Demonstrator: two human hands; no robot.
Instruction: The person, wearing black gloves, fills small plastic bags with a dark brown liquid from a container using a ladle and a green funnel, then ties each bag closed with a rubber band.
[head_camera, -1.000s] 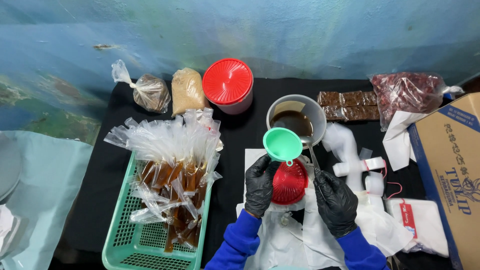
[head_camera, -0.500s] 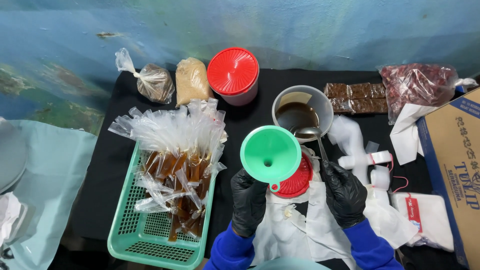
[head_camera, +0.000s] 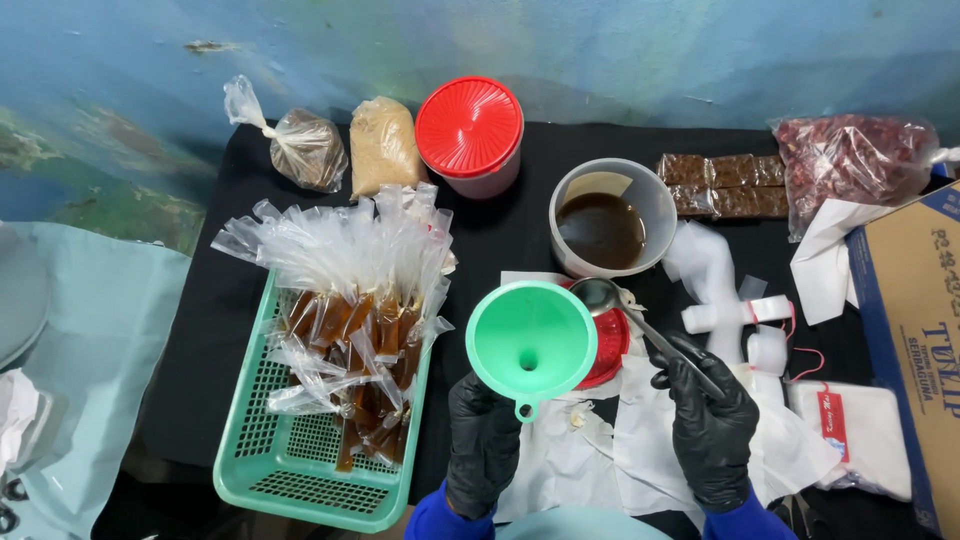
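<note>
Head camera looks down at two hands in black gloves over a black tabletop (head_camera: 500, 240). The left hand (head_camera: 482, 455) is closed tight around the bottom of a green funnel (head_camera: 531, 338). It holds the funnel up, with the wide round mouth facing the camera. The small hole shows in the middle of it. The right hand (head_camera: 712, 425) is pinched shut on the handle of a metal spoon (head_camera: 640, 322). The bowl of the spoon sits just beside the rim of the funnel, over a red lid (head_camera: 608, 350) that peeks out from behind the funnel. The two hands are apart, one on each side.

Behind the spoon stands a grey cup (head_camera: 611, 216) with dark brown liquid in it. Under the hands lie white plastic bags (head_camera: 600, 450). To the left is a green basket (head_camera: 310, 450) full of thin clear bags (head_camera: 350, 290) with brown liquid inside. At the back of the tabletop stands a tub with a red lid (head_camera: 470, 135), and next to it two tied bags (head_camera: 345, 148) of brown stuff. To the right lie brown blocks (head_camera: 722, 185) and a bag of red bits (head_camera: 850, 160). A cardboard box (head_camera: 915, 340) sits at the right edge.
</note>
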